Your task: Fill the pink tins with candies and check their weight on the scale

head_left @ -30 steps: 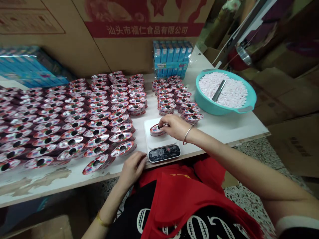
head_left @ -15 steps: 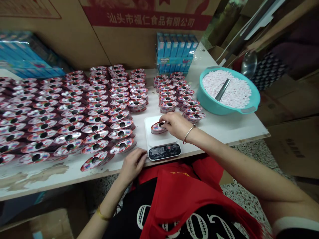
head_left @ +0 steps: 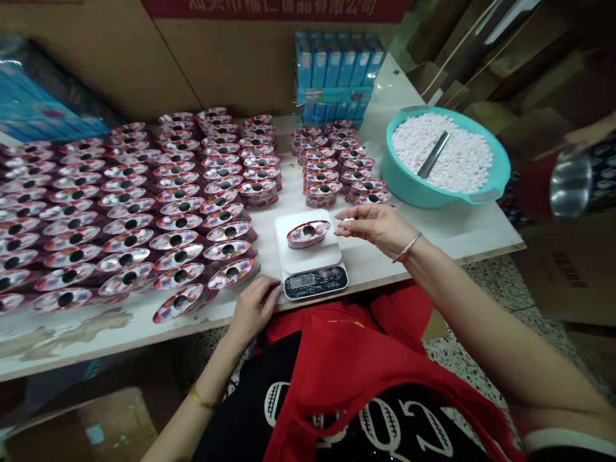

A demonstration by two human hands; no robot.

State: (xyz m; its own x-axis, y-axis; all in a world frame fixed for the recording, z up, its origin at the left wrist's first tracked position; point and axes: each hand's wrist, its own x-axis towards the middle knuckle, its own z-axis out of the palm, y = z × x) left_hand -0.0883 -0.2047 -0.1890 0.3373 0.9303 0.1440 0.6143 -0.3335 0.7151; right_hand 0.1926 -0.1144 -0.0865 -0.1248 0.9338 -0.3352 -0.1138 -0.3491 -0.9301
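An oval red-and-white pouch (head_left: 308,233) with a round dark opening stands on the white plate of a small digital scale (head_left: 308,260). Just right of the pouch, my right hand (head_left: 380,228) pinches small white candies between thumb and fingers, apart from the pouch. My left hand (head_left: 254,307) rests on the table edge at the scale's lower left corner, fingers loosely curled together; whether anything is in them is hidden.
Rows of similar pouches (head_left: 180,222) cover the table's left, with a smaller group (head_left: 321,163) behind the scale. A turquoise basin (head_left: 399,186) of white candies holds a metal scoop (head_left: 434,154). Blue boxes (head_left: 337,70) stand behind. At right, a person's hand (head_left: 587,136) is near a metal bowl (head_left: 571,183).
My right hand has moved off the pouch to the right and now shows white candies in its fingers. The view has tilted down, and the person's metal bowl at right has shifted right and lower.
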